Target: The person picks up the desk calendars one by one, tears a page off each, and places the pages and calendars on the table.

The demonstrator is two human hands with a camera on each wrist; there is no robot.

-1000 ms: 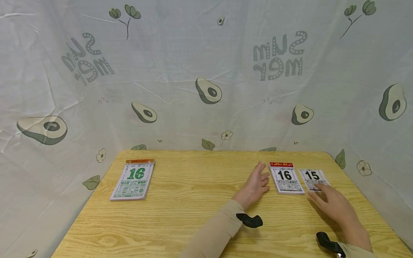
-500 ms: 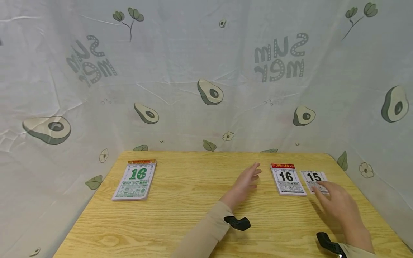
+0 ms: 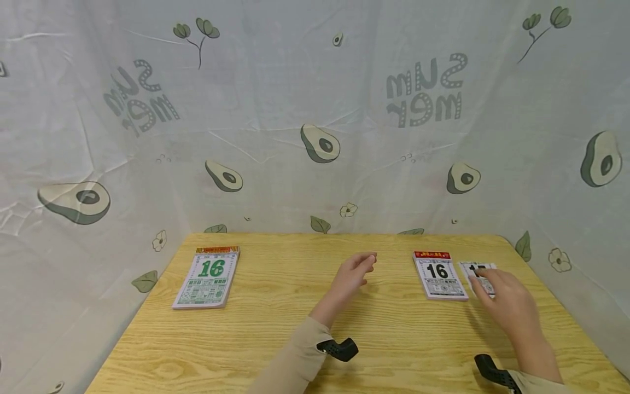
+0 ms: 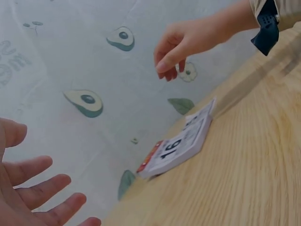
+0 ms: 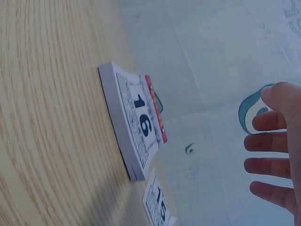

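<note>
A tear-off calendar pad (image 3: 438,275) with a red top and a black 16 lies at the table's far right. Just right of it lies a loose sheet (image 3: 476,270) printed 15. My right hand (image 3: 484,282) hovers over that sheet with relaxed fingers and hides part of it; the left wrist view shows this hand (image 4: 181,44) raised off the table. My left hand (image 3: 361,265) floats above the middle of the table, fingers loose, holding nothing. In the right wrist view the pad (image 5: 136,127) and the sheet (image 5: 157,202) lie apart from my spread fingers (image 5: 270,141).
A second calendar pad (image 3: 206,276) with a green 16 lies at the far left of the wooden table (image 3: 275,328). An avocado-print cloth (image 3: 315,137) hangs round the table on three sides. Black wrist cameras sit on both beige sleeves.
My left hand has drawn away leftward from the red-topped pad to the table's middle. My right hand has moved forward over the 15 sheet, covering more of it.
</note>
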